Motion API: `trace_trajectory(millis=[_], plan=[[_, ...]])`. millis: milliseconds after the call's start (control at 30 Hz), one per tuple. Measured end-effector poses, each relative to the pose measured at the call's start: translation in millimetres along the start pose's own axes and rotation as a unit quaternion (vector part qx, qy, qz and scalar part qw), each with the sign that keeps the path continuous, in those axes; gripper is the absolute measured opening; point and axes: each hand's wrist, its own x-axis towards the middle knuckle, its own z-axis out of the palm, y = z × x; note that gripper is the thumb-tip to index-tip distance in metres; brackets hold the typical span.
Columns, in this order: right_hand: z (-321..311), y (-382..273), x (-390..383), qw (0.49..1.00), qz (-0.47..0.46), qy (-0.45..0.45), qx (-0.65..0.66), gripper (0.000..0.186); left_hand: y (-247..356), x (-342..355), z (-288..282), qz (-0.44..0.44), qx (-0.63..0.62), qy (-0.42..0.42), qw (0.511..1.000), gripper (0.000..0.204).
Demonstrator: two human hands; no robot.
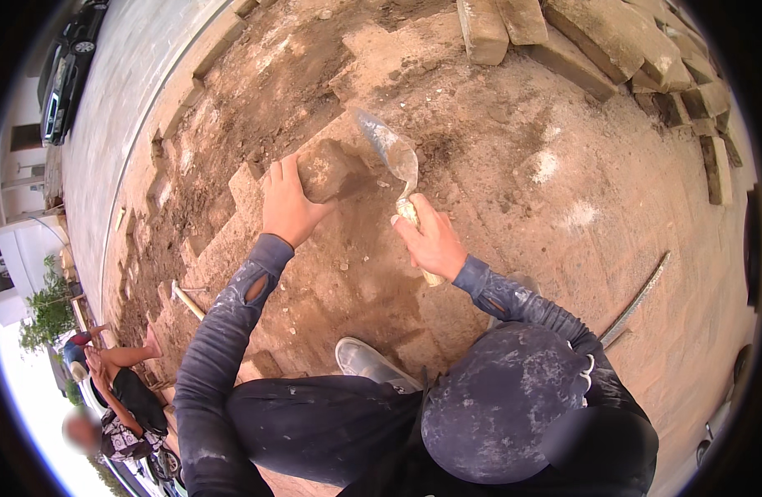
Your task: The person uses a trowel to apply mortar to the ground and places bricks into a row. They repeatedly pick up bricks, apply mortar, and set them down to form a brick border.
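My left hand (pixel 293 201) grips the left and near edges of a dirt-covered paving block (pixel 327 168), thumb along its near side. The block sits in the soil beside the laid pavers. In my right hand (pixel 435 238) is a pointing trowel (pixel 387 146), held by its pale handle. Its dusty metal blade points away and to the left, just right of the block and above the loose dirt. The blade and the block appear apart.
Stacked paving blocks (pixel 592 41) lie at the far right. A long metal bar (pixel 638 300) rests on the ground at right. A pale-handled tool (pixel 187 300) lies by my left forearm. At the lower left sits another person (pixel 132 398). Beyond the curb stands a dark car (pixel 64 74).
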Motion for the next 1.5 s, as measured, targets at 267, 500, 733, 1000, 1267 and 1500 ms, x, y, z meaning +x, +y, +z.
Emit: trace_trajectory(millis=[267, 500, 733, 1000, 1267, 1500], plan=[[32.0, 21.5, 5.7, 0.991, -0.095, 0.007, -0.099, 0.034, -0.2, 4.0, 7.2, 0.02, -0.013, 0.017, 1.0, 0.088], [20.2, 29.7, 27.3, 0.998, -0.017, -0.041, -0.051, 0.033, -4.2, -1.7, 9.2, 0.023, -0.01, 0.022, 0.999, 0.086], [9.7, 42.6, 70.6, 0.981, 0.155, -0.115, 0.008, 0.037, 2.7, 3.0, 7.5, 0.038, 0.002, 0.023, 0.999, 0.085], [7.6, 44.8, 76.7, 0.98, 0.166, -0.111, 0.014, 0.037, -0.6, 8.9, 3.6, 0.036, -0.019, 0.015, 0.999, 0.086], [24.4, 48.7, 60.2, 0.995, 0.075, -0.062, -0.026, 0.038, -6.5, 13.9, 0.6, 0.017, -0.042, 0.0, 0.999, 0.087], [3.7, 17.9, 27.7, 0.977, -0.106, -0.035, -0.184, 0.031, -55.1, 16.3, -9.3, 0.049, -0.211, -0.051, 0.975, 0.098]])
